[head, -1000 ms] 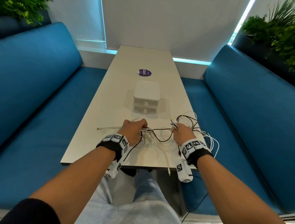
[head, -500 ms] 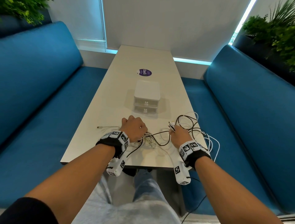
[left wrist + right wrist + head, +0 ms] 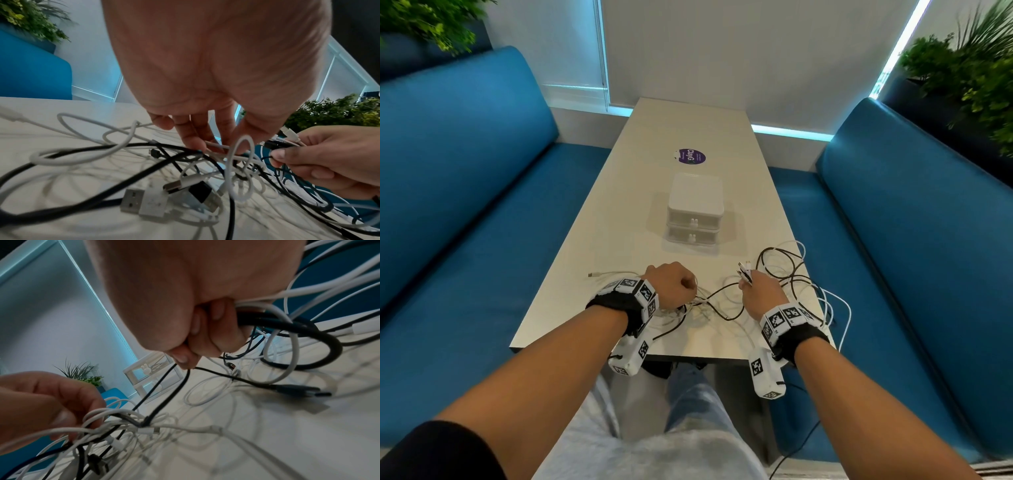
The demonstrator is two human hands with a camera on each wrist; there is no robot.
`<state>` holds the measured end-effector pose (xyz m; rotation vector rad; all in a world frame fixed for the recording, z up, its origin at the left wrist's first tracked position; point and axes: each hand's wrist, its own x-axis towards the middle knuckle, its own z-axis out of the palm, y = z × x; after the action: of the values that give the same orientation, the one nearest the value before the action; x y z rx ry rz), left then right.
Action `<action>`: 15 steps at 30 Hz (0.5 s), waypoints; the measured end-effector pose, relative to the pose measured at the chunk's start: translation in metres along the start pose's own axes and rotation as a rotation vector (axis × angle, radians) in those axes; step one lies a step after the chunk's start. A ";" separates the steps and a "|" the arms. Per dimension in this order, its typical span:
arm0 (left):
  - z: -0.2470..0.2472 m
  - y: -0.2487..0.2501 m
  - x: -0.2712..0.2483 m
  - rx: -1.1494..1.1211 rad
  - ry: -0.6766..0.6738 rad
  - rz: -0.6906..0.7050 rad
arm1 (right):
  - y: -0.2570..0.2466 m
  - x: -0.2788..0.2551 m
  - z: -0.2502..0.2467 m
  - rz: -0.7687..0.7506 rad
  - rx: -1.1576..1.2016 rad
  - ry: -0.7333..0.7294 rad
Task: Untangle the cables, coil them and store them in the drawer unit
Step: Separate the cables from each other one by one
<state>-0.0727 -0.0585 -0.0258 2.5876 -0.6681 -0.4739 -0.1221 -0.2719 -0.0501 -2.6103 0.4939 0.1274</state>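
A tangle of black and white cables (image 3: 717, 305) lies on the near end of the white table (image 3: 619, 222). My left hand (image 3: 674, 284) is curled over its left part, and its fingertips (image 3: 195, 143) pinch a white cable in the knot. Several USB plugs (image 3: 144, 203) lie loose below that hand. My right hand (image 3: 760, 291) grips a bundle of cable ends (image 3: 744, 272) that stick up out of the fist; the right wrist view shows black and white cables (image 3: 267, 318) running through the fist. The white two-drawer unit (image 3: 695, 209) stands shut behind the hands.
Loops of cable (image 3: 832, 308) hang over the table's right edge above the blue bench (image 3: 893, 274). A purple sticker (image 3: 690, 157) lies farther up the table. Another blue bench (image 3: 465, 222) runs along the left. Plants stand in both back corners.
My right hand has come slightly nearer and to the left, and the black cable between the hands sags in a deeper loop. The left hand has stayed on the knot.
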 end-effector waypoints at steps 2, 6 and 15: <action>0.000 0.001 -0.002 0.032 0.006 0.001 | -0.002 -0.001 0.000 -0.006 -0.008 0.002; 0.004 0.002 -0.003 0.185 -0.012 0.027 | -0.005 -0.004 0.000 -0.026 -0.034 -0.001; 0.003 -0.002 -0.005 0.189 -0.037 0.105 | -0.004 -0.005 0.001 -0.042 -0.055 -0.026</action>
<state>-0.0776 -0.0556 -0.0283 2.7075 -0.8954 -0.4451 -0.1254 -0.2660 -0.0483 -2.6674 0.4323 0.1629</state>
